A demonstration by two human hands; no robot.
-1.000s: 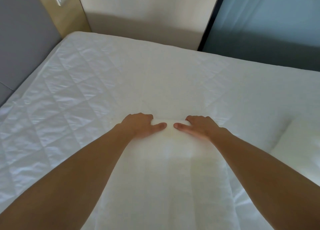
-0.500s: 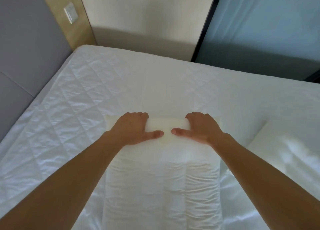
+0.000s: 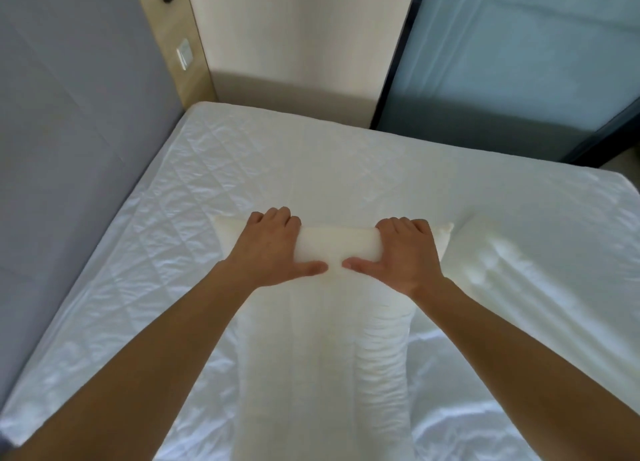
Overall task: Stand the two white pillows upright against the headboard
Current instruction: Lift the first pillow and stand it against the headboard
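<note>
Since half a second ago both hands have spread a little along the pillow's [image 3: 322,339] far edge, and more of the wall and headboard shows at the top of the view.

At 9 o'clock the grey headboard [image 3: 69,121] fills the left side, its base meeting the mattress [image 3: 166,238] edge. A wooden panel [image 3: 173,37] with a switch [image 3: 184,58] stands at 11 o'clock, and a pale wall [image 3: 294,34] beside it at 12.

Left of centre, the left hand [image 3: 273,245] grips the pillow's far end: its fingers [image 3: 277,218] curl over the top edge, and the thumb [image 3: 311,268] lies flat on the near face, pointing toward 3 o'clock. The pillow is long and white, running from that gripped edge at centre down to 6 o'clock, lying on the mattress between the two forearms and well apart from the headboard. Whether its far end is lifted off the mattress, I cannot tell.

Right of centre, the right hand [image 3: 405,252] holds the same edge the same way, fingers [image 3: 401,225] wrapped over, thumb [image 3: 360,264] pointing toward 9 o'clock, the two thumb tips close but not touching.

At 3 o'clock a second pillow [image 3: 519,280] lies flat just beside the first one. A bluish glass panel [image 3: 519,62] in a dark frame stands at 1 to 2 o'clock.
</note>
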